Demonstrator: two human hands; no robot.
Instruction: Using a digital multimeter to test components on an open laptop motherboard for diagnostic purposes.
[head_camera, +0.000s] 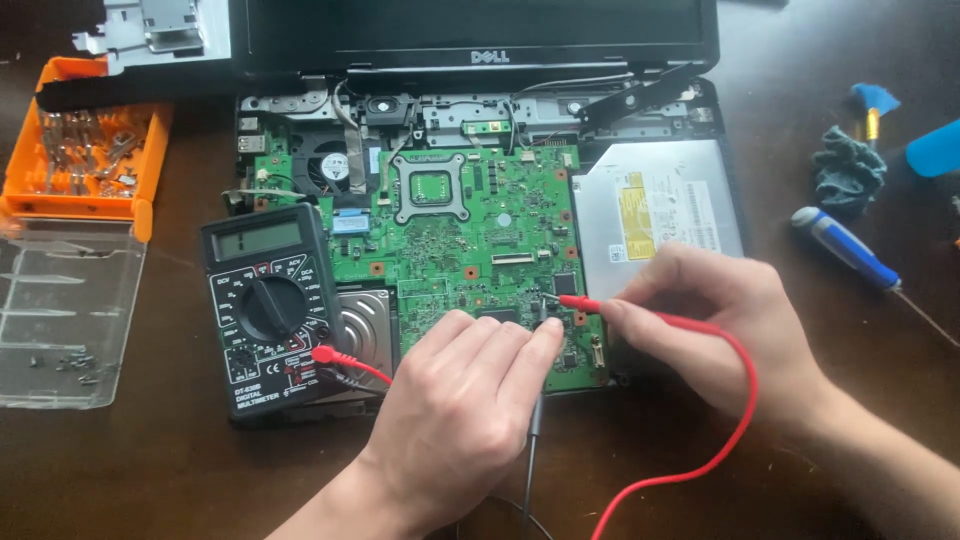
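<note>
An opened laptop lies on the dark table with its green motherboard (470, 215) exposed. My left hand (460, 410) grips a black test probe (541, 318) and touches its tip to the board's lower right area. My right hand (720, 320) pinches a red test probe (585, 302) whose tip rests on the board just beside the black one. The red lead (735, 420) loops down under my right wrist. A black digital multimeter (268, 305) lies on the laptop's left side, leads plugged into its lower jacks.
An orange case of screwdriver bits (90, 150) with a clear lid (65, 320) sits at the left. The silver optical drive (660, 210) fills the laptop's right bay. A blue-handled screwdriver (850, 250), a dark cloth (848, 172) and a small brush (873, 105) lie at the right.
</note>
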